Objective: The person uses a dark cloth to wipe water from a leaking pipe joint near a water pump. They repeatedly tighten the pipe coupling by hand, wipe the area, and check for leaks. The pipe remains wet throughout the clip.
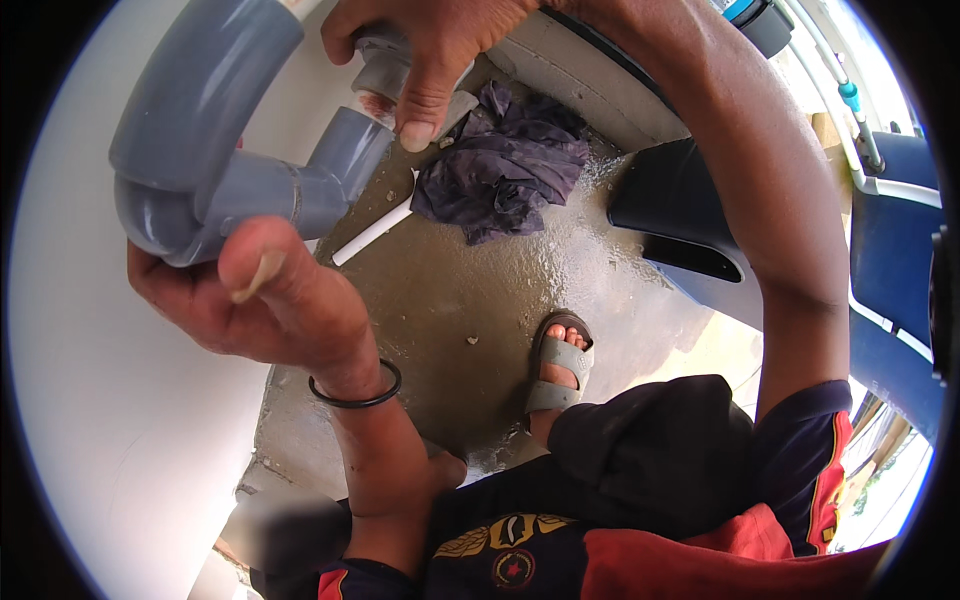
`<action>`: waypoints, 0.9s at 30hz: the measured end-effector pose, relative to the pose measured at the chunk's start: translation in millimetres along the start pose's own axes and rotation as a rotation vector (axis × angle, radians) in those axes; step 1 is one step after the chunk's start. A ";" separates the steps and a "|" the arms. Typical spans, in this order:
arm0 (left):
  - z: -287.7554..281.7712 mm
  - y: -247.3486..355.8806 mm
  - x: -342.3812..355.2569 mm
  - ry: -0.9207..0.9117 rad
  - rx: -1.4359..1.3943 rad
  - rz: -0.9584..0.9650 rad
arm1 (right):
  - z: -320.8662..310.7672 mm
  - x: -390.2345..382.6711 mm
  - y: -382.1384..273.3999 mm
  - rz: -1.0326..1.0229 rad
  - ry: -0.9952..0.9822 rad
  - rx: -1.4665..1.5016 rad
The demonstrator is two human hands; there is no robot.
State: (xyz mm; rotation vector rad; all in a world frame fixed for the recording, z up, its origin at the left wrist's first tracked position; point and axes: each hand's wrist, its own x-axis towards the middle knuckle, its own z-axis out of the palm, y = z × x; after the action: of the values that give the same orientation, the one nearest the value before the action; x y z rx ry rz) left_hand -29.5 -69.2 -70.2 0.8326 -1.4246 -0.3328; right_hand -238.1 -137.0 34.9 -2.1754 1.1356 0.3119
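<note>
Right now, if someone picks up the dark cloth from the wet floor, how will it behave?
The cloth lies crumpled in folds, so it will probably hang limp. The floor around it glistens with water, so it may be damp, heavier than it looks, and might drip.

No packages, signs or screens anywhere in this view, and the only label-like thing is a round emblem [513,568] in red, black and gold printed on the front of the person's dark shirt, low in the picture, with gold wing shapes just above it.
</note>
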 end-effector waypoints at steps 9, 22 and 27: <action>4.5 41.8 36.1 -0.107 -0.147 -0.237 | 26.8 62.9 33.8 0.088 0.219 0.094; 25.3 59.3 67.1 -0.115 0.621 0.137 | 42.0 58.1 31.3 0.002 0.312 0.128; 20.8 59.1 65.8 -0.157 0.660 0.109 | 20.1 36.1 8.5 -0.076 0.233 0.174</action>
State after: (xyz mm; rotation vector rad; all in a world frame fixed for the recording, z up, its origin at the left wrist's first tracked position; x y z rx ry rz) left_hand -54.6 -78.6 16.6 1.2706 -1.7496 0.1785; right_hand -221.6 -150.7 -1.5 -2.1321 1.1543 -0.0743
